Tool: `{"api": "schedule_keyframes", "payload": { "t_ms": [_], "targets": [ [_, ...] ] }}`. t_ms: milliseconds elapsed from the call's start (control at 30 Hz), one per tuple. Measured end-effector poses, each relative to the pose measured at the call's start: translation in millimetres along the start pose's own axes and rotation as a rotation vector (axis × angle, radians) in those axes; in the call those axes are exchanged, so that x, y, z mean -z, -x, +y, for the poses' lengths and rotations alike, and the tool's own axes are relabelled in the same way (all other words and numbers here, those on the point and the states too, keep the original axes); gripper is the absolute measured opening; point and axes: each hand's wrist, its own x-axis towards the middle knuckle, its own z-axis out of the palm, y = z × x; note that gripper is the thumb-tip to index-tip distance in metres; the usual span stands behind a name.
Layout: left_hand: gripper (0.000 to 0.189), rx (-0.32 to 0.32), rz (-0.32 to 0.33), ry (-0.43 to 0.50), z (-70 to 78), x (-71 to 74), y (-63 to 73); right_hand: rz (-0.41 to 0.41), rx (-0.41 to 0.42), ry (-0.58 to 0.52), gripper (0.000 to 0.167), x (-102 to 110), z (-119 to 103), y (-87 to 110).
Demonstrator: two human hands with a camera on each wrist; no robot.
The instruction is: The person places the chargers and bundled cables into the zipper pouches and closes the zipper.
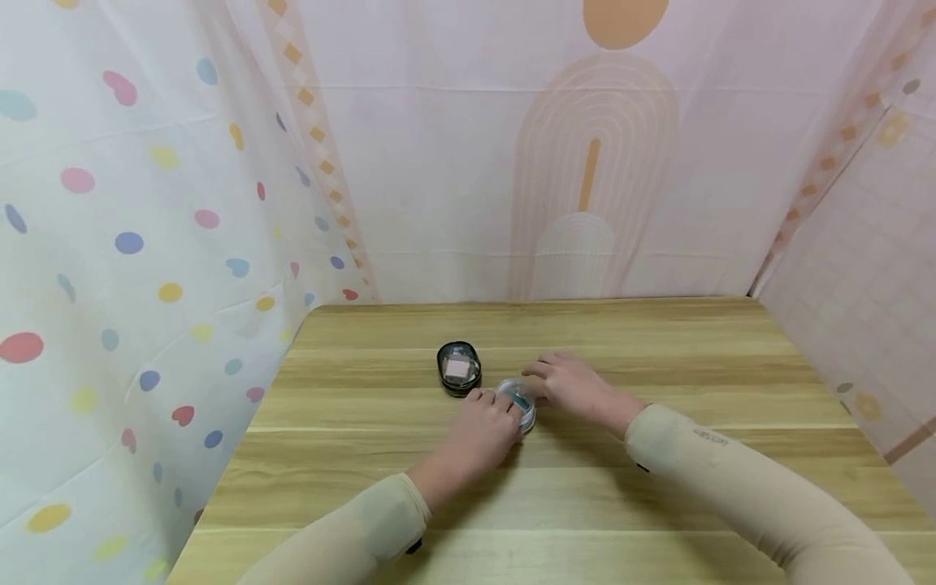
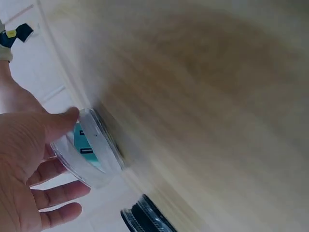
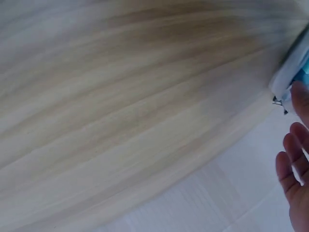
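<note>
Head view: an oval black case (image 1: 457, 370) with a see-through top and a pale rectangle (image 1: 457, 369) inside, set on a wood-grained surface (image 1: 658, 345).
Clear container: a round, see-through container (image 1: 521, 399) just to the right of the black case and a little nearer the person; whether it touches the surface cannot be told.
Teal patch: in the left wrist view, a teal patch (image 2: 86, 142) with dark marks shows through the container's wall.
Left grip: the left grip (image 1: 486, 431) lies on the near side of the black case, slightly to its right, pinching the container with the thumb at its edge; the last fingers reach out, apart from one another.
Right grip: the right grip (image 1: 578, 388) is to the right of the black case, past the container, pinching the container's side with the thumb against it; its index finger is hidden in the right wrist view, the other fingers loosely bent.
Sleeves: beige sleeves (image 1: 731, 467) cover both forearms, on the near side of the black case.
Cloths: a spotted cloth (image 1: 132, 325) hangs well to the left of the black case, an arch-printed cloth (image 1: 446, 187) beyond it, a checked cloth (image 1: 841, 276) well to its right.
</note>
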Motion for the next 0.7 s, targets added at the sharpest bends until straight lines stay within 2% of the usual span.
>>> {"api": "schedule_keyframes", "payload": {
  "t_ms": [133,267,333,500,700],
  "targets": [
    [0.008,-0.038,0.04,-0.076,1.8,-5.7,-5.6,0.016,0.019,0.037,0.024,-0.3,-0.5,7.2],
    [0.006,-0.046,0.061,-0.121,-2.6,-13.2,-11.7,0.025,-0.013,0.067,0.021,1.1,-4.3,10.0],
    [0.008,-0.047,0.051,-0.105,-6.2,-15.4,-14.8,0.031,-0.039,0.097,0.019,0.6,-7.7,8.0],
    [0.01,-0.053,-0.026,-0.079,-11.5,-15.3,-23.0,0.031,-0.12,0.178,0.017,-3.5,-16.5,-1.7],
    [0.008,-0.03,-0.025,-0.07,-13.0,-23.5,-25.3,-0.02,-0.188,0.125,0.021,-5.2,-23.4,-9.5]
  ]
}}
